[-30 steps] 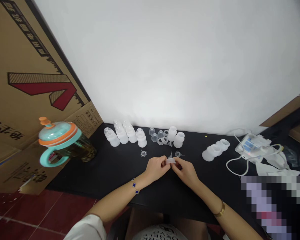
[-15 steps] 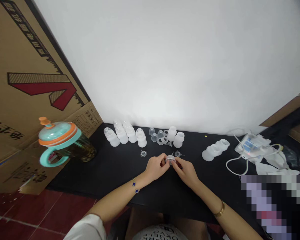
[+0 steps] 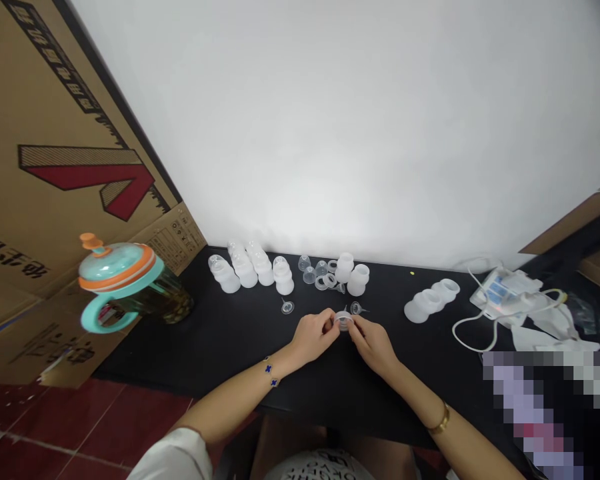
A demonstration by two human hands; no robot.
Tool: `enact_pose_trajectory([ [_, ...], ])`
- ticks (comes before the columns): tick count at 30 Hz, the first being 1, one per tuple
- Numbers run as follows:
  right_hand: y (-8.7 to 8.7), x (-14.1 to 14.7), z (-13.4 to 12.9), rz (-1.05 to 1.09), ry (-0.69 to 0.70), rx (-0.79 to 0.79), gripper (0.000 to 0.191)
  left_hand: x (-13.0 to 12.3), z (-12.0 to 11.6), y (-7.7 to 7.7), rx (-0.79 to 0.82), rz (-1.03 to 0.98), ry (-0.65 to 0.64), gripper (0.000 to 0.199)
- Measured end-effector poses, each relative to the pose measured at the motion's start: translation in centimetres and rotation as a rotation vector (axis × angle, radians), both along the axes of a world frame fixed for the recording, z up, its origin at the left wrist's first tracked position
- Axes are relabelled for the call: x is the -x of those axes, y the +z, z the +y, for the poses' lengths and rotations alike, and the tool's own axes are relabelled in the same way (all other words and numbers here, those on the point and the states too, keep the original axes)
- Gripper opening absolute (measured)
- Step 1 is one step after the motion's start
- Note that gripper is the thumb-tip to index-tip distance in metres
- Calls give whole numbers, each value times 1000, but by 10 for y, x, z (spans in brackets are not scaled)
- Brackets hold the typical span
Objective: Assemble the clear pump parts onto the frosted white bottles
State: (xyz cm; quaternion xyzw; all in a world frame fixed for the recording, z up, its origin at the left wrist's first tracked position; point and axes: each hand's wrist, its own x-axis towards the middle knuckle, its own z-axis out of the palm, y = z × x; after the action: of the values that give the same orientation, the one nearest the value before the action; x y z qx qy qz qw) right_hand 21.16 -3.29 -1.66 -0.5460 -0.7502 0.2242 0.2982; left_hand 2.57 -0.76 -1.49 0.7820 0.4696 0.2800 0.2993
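Note:
Between the fingertips of my left hand (image 3: 314, 335) and my right hand (image 3: 374, 343) is a white bottle collar ring (image 3: 343, 318) with a clear part in it. Both hands are closed on it, one from each side, just above the black table. Two clear nipples lie close by: one nipple (image 3: 287, 306) beyond my left hand, another nipple (image 3: 358, 308) just past my right fingers. Farther back are clear domed caps (image 3: 321, 268), loose collar rings (image 3: 322, 282) and two open white bottles (image 3: 358, 279).
Several capped white bottles (image 3: 247, 270) stand at the back left. Open white bottles (image 3: 431, 300) sit in a row at the right. A large teal and orange jug (image 3: 123, 277) is at the left, beside a cardboard box (image 3: 55, 200). White cables and packaging (image 3: 510, 297) lie far right.
Hardly anything differs. My hands keep hold of the collar ring, with only a slight shift of the ring and fingers.

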Motion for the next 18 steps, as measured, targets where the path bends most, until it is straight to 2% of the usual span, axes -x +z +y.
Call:
enact_pose_trajectory([
  [6, 4, -2, -1, 35, 29, 21, 35, 0, -2, 2, 20, -21, -3, 17],
  [12, 3, -1, 0, 24, 42, 5, 27, -1, -1, 3, 27, -30, 23, 20],
  [18, 0, 0, 0, 75, 37, 17, 26, 0, 1, 2, -10, 31, 14, 27],
])
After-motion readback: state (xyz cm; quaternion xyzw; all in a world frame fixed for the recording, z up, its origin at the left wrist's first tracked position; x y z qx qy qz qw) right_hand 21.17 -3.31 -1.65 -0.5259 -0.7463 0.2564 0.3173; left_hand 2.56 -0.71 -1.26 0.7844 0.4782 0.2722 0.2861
